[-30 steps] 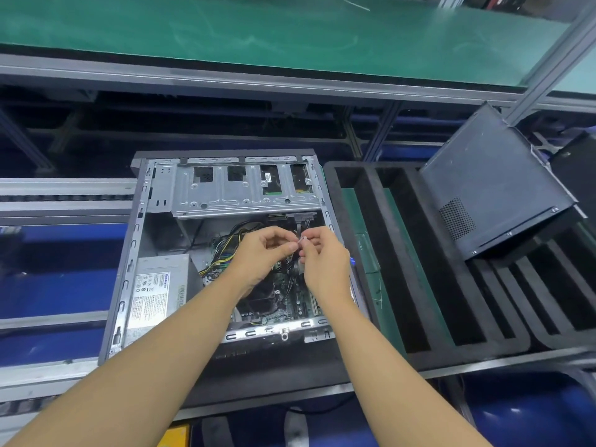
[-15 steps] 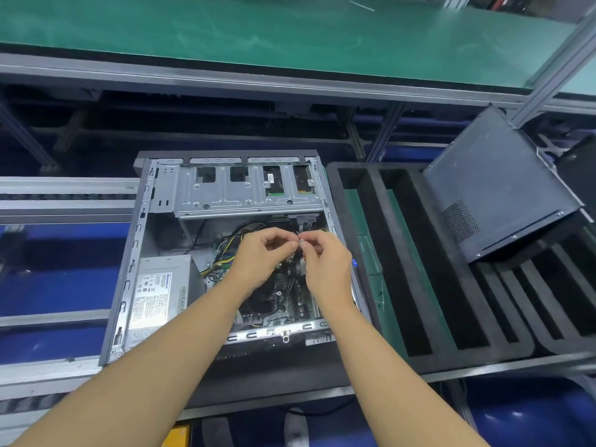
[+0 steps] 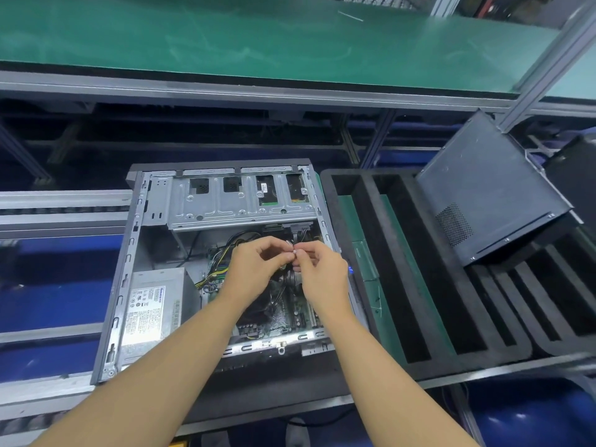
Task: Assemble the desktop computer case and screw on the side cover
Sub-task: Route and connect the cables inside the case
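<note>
Clearly the case [image 3: 129,285] lies open on its side; the left hand [image 3: 254,269] and right hand [image 3: 322,275] both pinch in their grip a small pale part [image 3: 294,251], too small to name; the cover [image 3: 490,188] leans well apart in the tray [image 3: 354,175], not yet fitted or screwed.

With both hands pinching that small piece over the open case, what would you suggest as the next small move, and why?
Probably lower the small piece to the cables below and fasten it: left hand and right hand both pinch it above the open case, and the cover leans aside, so inside work seems unfinished.
</note>
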The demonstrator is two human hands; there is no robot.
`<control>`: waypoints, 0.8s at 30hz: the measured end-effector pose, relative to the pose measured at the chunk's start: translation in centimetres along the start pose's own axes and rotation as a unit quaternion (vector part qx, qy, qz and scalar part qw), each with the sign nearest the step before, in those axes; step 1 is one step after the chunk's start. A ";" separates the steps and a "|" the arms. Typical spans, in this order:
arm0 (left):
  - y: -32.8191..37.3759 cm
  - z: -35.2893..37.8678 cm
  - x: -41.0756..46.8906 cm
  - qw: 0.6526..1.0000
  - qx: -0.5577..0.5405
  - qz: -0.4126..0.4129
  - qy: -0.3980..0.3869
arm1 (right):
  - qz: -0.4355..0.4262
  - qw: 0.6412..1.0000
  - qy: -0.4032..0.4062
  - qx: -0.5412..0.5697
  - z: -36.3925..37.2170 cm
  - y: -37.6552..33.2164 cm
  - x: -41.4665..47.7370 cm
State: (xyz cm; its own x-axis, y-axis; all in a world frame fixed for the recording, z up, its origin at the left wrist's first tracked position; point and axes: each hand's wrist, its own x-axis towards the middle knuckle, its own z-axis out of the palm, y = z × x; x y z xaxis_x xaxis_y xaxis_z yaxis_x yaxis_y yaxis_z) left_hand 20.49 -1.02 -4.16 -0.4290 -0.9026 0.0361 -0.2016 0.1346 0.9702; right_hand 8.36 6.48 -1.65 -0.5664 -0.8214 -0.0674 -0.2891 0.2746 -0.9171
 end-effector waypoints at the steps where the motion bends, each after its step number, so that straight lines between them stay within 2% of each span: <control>1: 0.1 0.0 -0.1 1.000 0.014 0.009 0.002 | 0.007 1.000 0.003 0.007 0.0 0.0 0.0; 9: 1.1 0.1 -0.4 0.989 0.093 0.110 0.003 | 0.030 0.999 -0.003 -0.016 -0.3 -0.5 -0.3; 15: 1.0 0.1 -0.3 0.968 0.153 0.198 -0.018 | -0.009 0.997 -0.015 -0.069 -0.2 -0.4 -0.7; 20: 0.6 0.9 0.0 0.973 0.158 0.169 -0.020 | -0.039 0.996 -0.010 -0.079 -0.1 -0.4 -1.0; 24: -0.1 0.9 0.2 0.975 0.170 0.138 -0.045 | -0.019 0.999 0.017 -0.023 -0.7 -0.2 -1.0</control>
State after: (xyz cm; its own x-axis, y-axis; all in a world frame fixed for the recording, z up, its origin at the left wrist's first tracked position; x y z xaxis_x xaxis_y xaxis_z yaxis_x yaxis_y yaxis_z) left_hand 19.63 -0.85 -4.43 -0.5808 -0.7750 0.2489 -0.3416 0.5096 0.7897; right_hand 8.46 7.61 -1.08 -0.5804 -0.8141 -0.0175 -0.3462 0.2662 -0.8996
